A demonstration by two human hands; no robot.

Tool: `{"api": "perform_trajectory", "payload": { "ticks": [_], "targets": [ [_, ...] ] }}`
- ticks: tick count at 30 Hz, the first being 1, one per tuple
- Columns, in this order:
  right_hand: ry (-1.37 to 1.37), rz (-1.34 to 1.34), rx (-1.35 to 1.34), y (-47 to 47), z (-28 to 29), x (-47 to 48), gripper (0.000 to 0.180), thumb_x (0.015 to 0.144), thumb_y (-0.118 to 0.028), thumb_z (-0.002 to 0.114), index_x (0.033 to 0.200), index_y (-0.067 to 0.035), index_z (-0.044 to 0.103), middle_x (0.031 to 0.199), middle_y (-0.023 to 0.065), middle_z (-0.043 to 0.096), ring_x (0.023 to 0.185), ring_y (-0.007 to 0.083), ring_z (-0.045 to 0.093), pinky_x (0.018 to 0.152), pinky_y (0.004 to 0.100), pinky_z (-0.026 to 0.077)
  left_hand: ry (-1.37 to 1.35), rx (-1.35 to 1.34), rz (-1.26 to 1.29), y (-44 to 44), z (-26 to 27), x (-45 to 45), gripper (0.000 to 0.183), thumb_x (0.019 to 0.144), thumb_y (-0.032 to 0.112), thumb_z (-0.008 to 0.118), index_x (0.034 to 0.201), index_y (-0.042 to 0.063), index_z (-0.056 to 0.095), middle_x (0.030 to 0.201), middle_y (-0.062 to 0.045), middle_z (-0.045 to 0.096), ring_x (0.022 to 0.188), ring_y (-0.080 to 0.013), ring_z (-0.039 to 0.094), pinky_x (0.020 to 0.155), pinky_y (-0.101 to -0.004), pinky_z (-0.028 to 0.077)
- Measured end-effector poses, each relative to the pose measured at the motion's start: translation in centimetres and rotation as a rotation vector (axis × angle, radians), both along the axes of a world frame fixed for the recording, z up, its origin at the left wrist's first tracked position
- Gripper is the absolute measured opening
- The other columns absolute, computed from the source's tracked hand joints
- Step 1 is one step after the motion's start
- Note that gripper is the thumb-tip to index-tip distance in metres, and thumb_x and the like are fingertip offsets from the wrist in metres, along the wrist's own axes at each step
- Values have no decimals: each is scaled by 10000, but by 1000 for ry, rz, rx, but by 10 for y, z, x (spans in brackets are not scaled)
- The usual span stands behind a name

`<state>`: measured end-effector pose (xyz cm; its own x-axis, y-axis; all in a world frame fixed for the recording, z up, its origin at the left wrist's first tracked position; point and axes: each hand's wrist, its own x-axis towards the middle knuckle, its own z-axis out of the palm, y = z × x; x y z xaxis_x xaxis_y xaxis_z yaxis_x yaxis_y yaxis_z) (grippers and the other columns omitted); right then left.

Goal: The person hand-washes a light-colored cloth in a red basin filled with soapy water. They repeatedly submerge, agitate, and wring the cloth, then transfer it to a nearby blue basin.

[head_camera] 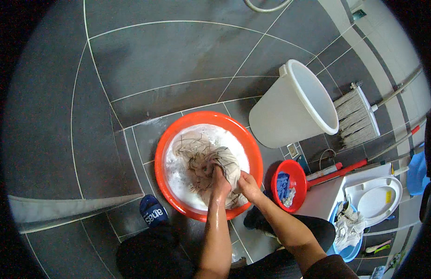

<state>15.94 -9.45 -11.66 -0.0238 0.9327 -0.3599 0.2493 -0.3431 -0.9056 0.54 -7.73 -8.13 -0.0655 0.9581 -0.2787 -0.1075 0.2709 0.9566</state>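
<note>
A round orange plastic basin (209,115) stands on the tiled floor before me, holding white suds and a soaked cream cloth with dark stripes (226,164). My left hand (220,183) grips a bunched part of the cloth near the basin's middle, its fingers partly hidden by the folds. At the right side of the basin, my right hand (248,185) pinches the edge of the same raised part. The rest of the cloth lies crumpled in the suds.
Right of the basin stand a tall white bin (282,115) and a small red bucket (294,202) with blue cloth inside. Farther right are a mop head (357,117), a toilet (374,198) and a blue basin (350,254) with pale cloth. A blue slipper (153,211) is at lower left.
</note>
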Motion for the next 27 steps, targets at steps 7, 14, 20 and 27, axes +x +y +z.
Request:
{"api": "perform_trajectory", "payload": {
  "ticks": [7, 14, 20, 27],
  "targets": [
    [100, -386, 178, 32, 118, -45, 362, 953, -392, 568, 728, -108, 591, 644, -57, 507, 561, 68, 429, 511, 256, 348, -425, -18, 249, 6, -48, -47, 582, 907, 343, 579, 1369, 14, 447, 1329, -125, 506, 1187, -233, 515, 980, -350, 429],
    [322, -660, 322, 87, 186, 12, 372, 960, -414, 499, 882, -68, 611, 787, 51, 599, 727, 192, 567, 715, 360, 475, -1232, -8, 251, 12, -59, -91, 499, 964, 354, 367, 1323, 31, 495, 1291, -145, 556, 1149, -306, 547, 1004, -415, 433],
    [-237, -30, 176, 64, 67, 36, 340, 878, -197, 666, 1163, -29, 587, 1051, 61, 632, 955, 175, 608, 838, 320, 493, -1780, 159, 76, 11, -53, -57, 629, 957, 481, 322, 1401, 44, 409, 1438, -162, 423, 1318, -363, 391, 1113, -509, 291],
    [-28, 337, -131, -28, 2, -47, 990, 697, -203, 843, 1455, -69, 219, 1424, 139, 379, 1300, 252, 393, 1024, 407, 418, -1724, 37, 259, 9, -3, -46, 649, 940, 507, 351, 1391, 46, 426, 1415, -170, 446, 1294, -376, 412, 1097, -534, 300]
  ]
}}
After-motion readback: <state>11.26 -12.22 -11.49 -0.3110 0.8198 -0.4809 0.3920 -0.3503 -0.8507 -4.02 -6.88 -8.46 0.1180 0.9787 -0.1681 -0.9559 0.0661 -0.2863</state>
